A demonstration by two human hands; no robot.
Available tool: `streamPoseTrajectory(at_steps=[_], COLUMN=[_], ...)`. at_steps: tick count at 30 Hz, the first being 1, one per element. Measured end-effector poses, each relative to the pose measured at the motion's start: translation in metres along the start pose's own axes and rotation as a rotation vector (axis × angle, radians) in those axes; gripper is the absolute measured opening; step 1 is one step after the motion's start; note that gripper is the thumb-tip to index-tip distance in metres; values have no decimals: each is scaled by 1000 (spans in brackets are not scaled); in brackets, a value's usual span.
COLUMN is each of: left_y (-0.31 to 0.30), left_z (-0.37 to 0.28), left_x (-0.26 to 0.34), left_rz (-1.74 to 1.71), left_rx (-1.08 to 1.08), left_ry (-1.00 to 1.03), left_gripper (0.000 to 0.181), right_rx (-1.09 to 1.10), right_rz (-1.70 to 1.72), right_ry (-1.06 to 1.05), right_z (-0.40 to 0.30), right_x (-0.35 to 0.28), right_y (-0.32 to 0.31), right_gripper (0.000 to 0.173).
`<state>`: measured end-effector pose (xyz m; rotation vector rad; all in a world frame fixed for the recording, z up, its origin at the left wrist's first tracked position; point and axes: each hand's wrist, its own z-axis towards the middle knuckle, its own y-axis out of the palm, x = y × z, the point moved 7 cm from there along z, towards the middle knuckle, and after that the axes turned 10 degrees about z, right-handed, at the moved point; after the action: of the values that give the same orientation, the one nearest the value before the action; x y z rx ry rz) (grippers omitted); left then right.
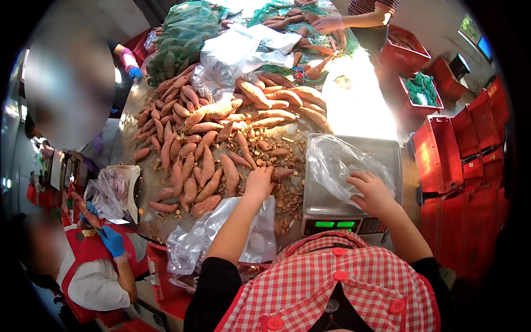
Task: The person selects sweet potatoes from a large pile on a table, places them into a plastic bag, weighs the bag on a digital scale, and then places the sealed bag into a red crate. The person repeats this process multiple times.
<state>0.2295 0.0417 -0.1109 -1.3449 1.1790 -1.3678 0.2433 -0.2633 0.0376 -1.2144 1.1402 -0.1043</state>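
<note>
My left hand (259, 183) is at the near edge of a heap of sweet potatoes (207, 164). Its fingers and thumb close around one end of a small sweet potato (283, 173). To the right, a clear plastic bag (332, 159) lies crumpled on the steel pan of a digital scale (317, 203) with a lit green display. My right hand (372, 194) is over the bag's right side, fingers spread and apparently brushing the film. Whether anything is inside the bag I cannot tell; it looks flat.
Trimmed root scraps (286, 199) litter the table beside the scale. Plastic bags (236, 220) hang over the near edge above a red crate (166, 286). Red crates (439, 153) stack at right. A gloved co-worker (99, 265) holds a sweet potato at left; another person's hand (327, 24) works at the far end.
</note>
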Motion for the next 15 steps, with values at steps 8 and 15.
streamPoseTrajectory(at_steps=[8, 15], left_y=[-95, -143], left_z=[-4, 4], left_x=[27, 183], left_rz=[-1576, -2124], left_rx=[350, -234], left_ry=[-222, 294], left_gripper=[27, 39], right_rx=[-242, -169], right_rz=[-39, -58], right_ry=[-190, -243], right_z=[5, 0], right_x=[7, 0], right_y=[44, 44], right_gripper=[55, 49])
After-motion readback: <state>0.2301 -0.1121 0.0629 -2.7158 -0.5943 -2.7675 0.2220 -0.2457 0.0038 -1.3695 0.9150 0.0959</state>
